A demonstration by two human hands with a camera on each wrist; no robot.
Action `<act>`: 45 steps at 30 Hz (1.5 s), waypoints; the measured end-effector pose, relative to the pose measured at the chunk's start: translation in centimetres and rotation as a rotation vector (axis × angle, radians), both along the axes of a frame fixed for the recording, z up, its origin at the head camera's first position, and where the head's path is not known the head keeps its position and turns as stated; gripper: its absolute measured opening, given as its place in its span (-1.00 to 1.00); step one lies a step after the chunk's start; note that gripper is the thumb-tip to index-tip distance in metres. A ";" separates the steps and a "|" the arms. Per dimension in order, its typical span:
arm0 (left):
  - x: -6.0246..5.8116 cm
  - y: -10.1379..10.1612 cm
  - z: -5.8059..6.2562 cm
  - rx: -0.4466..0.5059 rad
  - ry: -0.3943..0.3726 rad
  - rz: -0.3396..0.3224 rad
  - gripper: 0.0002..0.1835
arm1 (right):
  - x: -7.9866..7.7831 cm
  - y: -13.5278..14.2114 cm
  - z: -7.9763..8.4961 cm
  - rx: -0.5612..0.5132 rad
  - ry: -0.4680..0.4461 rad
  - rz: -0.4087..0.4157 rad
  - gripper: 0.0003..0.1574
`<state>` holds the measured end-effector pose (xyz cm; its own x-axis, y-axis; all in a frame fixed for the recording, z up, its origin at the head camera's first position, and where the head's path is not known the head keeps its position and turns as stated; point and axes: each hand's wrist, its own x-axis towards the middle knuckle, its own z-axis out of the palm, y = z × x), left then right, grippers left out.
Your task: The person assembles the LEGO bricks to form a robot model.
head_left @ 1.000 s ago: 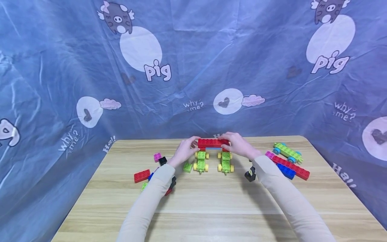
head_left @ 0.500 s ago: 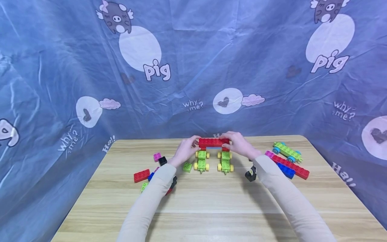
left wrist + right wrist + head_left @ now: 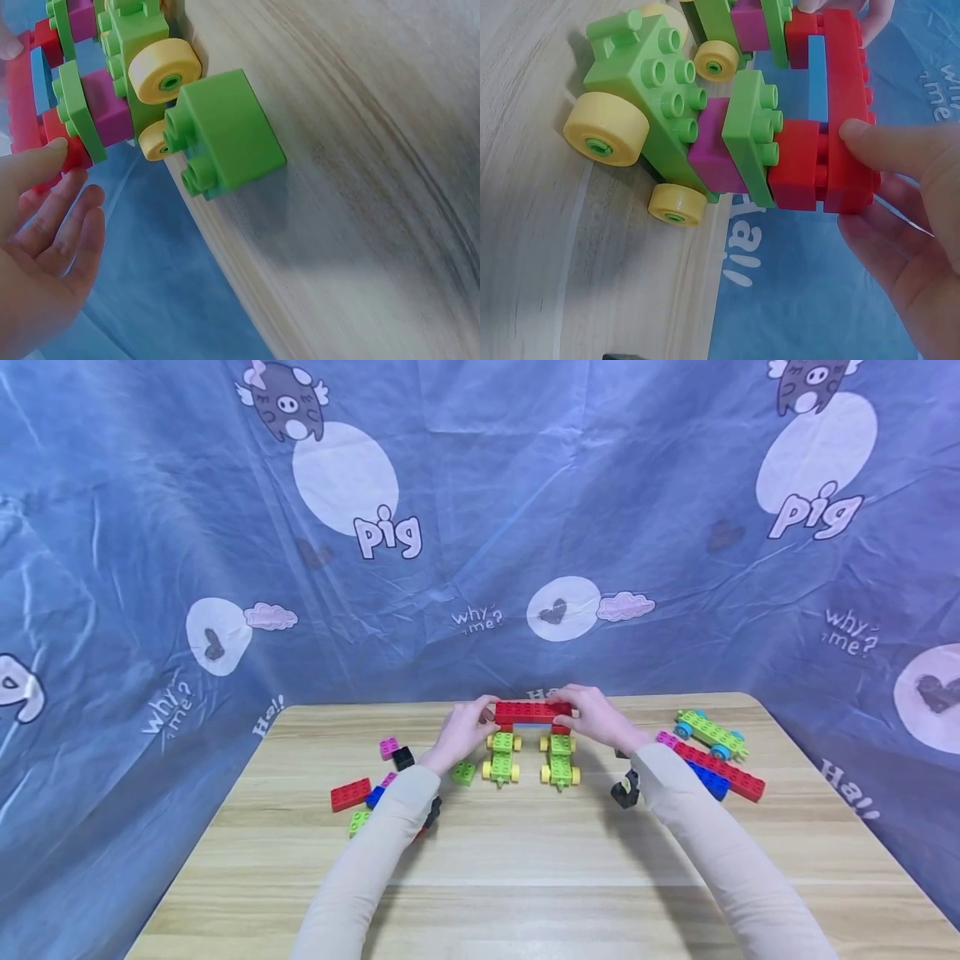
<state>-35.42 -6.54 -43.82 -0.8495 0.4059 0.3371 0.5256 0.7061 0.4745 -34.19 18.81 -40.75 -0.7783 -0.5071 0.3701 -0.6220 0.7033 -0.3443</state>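
Observation:
A long red brick (image 3: 532, 712) bridges two toy-brick stacks, each rising from a lime-green wheeled base: the left base (image 3: 501, 758) and the right base (image 3: 560, 762), both with yellow wheels. My left hand (image 3: 459, 732) grips the left end, its thumb on a small red brick (image 3: 73, 154) under the long one. At the right end, my right hand (image 3: 594, 713) pinches the long brick between thumb and fingers. Studs show in a narrow gap between it and the small red brick (image 3: 793, 169) there. A blue brick (image 3: 817, 79) lies beneath the long brick, between the stacks.
A loose green brick (image 3: 462, 772) lies beside the left base. Several bricks, including a red one (image 3: 350, 794), are scattered at left, partly behind the sleeve. At right are a blue-wheeled green base (image 3: 711, 732) and a red brick row (image 3: 723, 768). A patterned blue cloth (image 3: 480, 527) hangs behind.
Both hands keep their hold on the red bricks. The long red brick and the left base have shifted very slightly to the right.

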 end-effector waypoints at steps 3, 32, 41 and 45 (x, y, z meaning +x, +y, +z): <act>0.2 0.2 0.2 -0.012 -0.001 -0.004 -0.54 | 0.1 0.3 0.2 0.007 -0.007 -0.004 -0.63; 1.5 0.0 0.0 -0.031 -0.038 -0.055 -0.53 | 2.2 2.2 -0.1 0.019 -0.016 0.106 -0.49; 2.2 -0.2 0.1 -0.006 -0.001 -0.118 -0.55 | 2.9 2.3 -0.4 0.025 0.005 0.080 -0.54; 2.4 -0.3 0.0 -0.018 -0.005 -0.121 -0.54 | 3.1 2.4 -0.6 0.018 0.020 0.078 -0.54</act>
